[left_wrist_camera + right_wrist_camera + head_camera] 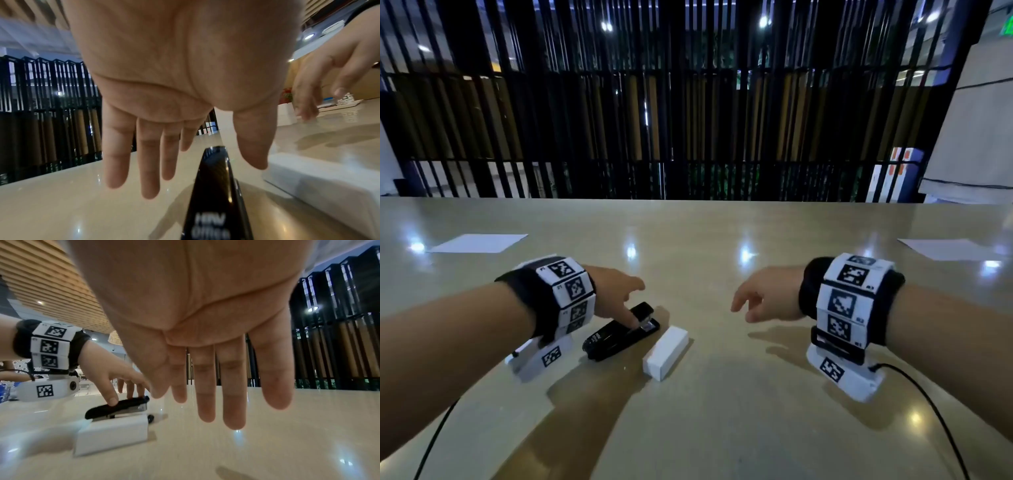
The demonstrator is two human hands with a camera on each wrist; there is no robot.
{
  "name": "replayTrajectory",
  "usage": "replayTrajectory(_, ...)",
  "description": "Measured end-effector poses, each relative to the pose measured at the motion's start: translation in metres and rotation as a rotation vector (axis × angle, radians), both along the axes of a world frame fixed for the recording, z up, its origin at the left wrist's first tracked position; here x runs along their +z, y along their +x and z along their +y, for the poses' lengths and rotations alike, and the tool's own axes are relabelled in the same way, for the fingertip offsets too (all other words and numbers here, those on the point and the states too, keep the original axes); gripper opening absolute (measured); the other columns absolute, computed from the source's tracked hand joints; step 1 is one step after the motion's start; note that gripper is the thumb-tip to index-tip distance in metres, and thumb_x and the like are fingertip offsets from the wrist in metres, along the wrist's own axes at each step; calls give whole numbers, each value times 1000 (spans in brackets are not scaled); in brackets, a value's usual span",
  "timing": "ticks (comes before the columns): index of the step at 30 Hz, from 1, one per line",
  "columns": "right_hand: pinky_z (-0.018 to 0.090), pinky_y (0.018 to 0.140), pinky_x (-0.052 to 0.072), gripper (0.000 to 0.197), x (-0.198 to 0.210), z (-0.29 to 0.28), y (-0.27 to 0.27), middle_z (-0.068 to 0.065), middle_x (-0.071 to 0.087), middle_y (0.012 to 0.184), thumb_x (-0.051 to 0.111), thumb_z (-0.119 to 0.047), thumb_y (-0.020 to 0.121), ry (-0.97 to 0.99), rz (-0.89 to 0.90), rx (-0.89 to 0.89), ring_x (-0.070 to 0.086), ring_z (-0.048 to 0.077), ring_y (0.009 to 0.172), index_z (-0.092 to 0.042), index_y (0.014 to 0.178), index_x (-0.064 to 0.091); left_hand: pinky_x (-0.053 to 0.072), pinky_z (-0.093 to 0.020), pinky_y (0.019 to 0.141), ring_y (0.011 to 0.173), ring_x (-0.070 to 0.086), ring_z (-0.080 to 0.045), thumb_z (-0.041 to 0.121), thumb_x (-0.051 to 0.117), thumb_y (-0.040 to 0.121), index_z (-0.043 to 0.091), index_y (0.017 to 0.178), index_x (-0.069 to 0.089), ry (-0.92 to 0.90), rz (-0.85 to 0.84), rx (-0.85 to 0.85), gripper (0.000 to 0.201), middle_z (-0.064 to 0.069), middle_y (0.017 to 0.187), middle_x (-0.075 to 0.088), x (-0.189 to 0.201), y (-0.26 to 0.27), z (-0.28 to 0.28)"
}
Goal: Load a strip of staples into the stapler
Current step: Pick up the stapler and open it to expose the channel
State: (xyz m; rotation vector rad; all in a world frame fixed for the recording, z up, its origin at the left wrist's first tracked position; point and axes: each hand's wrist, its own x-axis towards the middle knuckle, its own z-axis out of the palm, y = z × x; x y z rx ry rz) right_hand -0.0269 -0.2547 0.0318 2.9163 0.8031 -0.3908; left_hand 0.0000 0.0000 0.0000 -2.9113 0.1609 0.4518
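A black stapler (619, 337) lies on the beige table (722, 428), pointing away to the right, with bare metal showing at its front end. My left hand (625, 299) hovers over it with straight fingers. Its thumb (112, 400) touches the stapler's top (123, 404), and in the left wrist view the fingers (148, 162) hang left of the stapler (213, 186). A white box (666, 353) lies just right of the stapler, seen also as the white box (113, 434). My right hand (753, 301) floats above the table further right, fingers (207, 386) straight, holding nothing. No staple strip is visible.
White paper sheets lie at the far left (479, 243) and far right (945, 248) of the table. Black cables trail from both wrists near the front edge (928, 411). A black slatted railing (688, 120) stands beyond the table's far edge.
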Motion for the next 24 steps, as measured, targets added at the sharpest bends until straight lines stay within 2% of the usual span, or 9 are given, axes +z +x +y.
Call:
replayTrajectory(3,28,97,40,42,-14,-4,-3,-3,56,135,50,-34,97,-70,76,-17,54,17,120,-25,138,50,43,-35,99,123,53,-22,60,61,79,22,146,28,60,55,49,84,0,137,53,-10,-3,4)
replayTrajectory(8,33,101,41,46,-34,-12,-15,-4,57,134,51,-41,95,-143,137,-12,53,18,120,-28,139,47,45,-32,86,96,54,-20,53,64,80,15,131,44,69,60,50,67,-5,123,59,-25,-7,2)
replayTrajectory(12,36,102,43,50,-47,-21,-21,0,53,138,55,-41,93,-190,193,-18,52,22,123,-24,140,46,44,-29,86,113,58,-23,43,67,81,15,127,46,69,17,39,58,-6,125,59,-31,-9,-2)
replayTrajectory(18,41,103,44,64,-54,-28,-28,2,46,141,62,-42,88,-241,175,25,49,26,125,-25,144,39,45,-32,92,116,57,-24,36,66,84,13,126,48,57,-22,17,52,-7,127,58,-30,-7,-10)
replayTrajectory(21,43,103,44,64,-59,-31,-30,4,41,142,60,-41,89,-252,159,45,48,27,125,-24,145,36,45,-30,83,101,59,-23,33,65,84,14,124,49,-7,-102,-5,46,-7,120,61,-15,-8,-19)
replayTrajectory(24,39,107,39,69,-63,-36,-32,0,31,150,57,-40,91,-225,164,44,40,25,133,-27,151,25,46,-29,75,85,55,-20,33,62,85,16,118,50,-77,-247,-61,39,-5,110,64,4,-14,-35)
